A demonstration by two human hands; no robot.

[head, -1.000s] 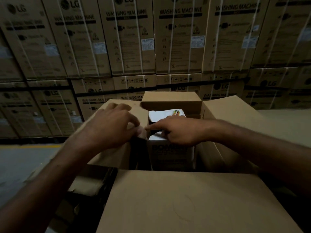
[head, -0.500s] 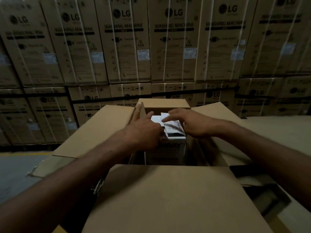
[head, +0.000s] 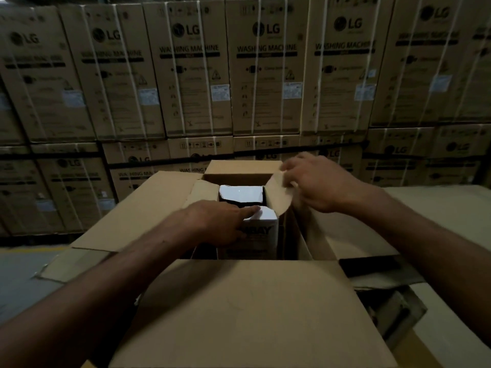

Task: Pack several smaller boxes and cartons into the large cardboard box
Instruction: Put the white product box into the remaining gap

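Observation:
The large cardboard box stands open in front of me, its near flap folded out towards me. Inside it a white-topped carton with dark lettering on its side stands upright, and a second white carton sits just behind it. My left hand rests on the near carton, its index finger stretched across the top. My right hand pinches the edge of a brown cardboard flap at the right side of the opening, bending it upward. The inside of the box below the cartons is dark.
A wall of stacked, strapped washing machine boxes fills the background. The box's left flap lies spread outward, and a far flap stands up at the back. Grey floor shows at the left, pale cardboard at the right.
My right hand left the carton top, moved right and took hold of the brown flap. My left hand shifted onto the near carton's top. The view dropped slightly.

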